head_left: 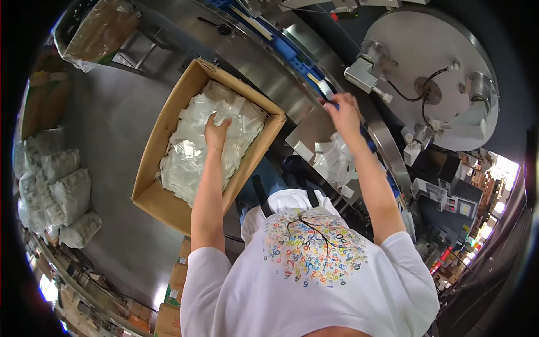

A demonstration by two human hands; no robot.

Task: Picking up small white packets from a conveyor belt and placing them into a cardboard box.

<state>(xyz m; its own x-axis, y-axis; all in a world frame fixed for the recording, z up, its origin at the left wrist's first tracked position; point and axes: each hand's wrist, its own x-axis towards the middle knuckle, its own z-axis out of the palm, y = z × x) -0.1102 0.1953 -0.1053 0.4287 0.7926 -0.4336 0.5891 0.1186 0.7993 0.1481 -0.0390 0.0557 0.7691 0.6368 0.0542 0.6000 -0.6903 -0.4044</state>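
Observation:
My left hand [216, 132] reaches into an open cardboard box [163, 132] filled with small clear plastic packets [191, 157]; its fingers are closed on some of the packets. My right hand [343, 112] is stretched out to the blue conveyor track [292, 53] at the machine's edge, fingers pinched on a small packet there. More clear packets [334, 160] lie heaped on the metal tray below my right forearm.
A round grey machine table [432, 67] with fittings and cables stands at the upper right. Stuffed white sacks [59, 191] lie on the floor at the left. Another lined cardboard box [98, 31] sits top left. Cartons [174, 286] stand by my left side.

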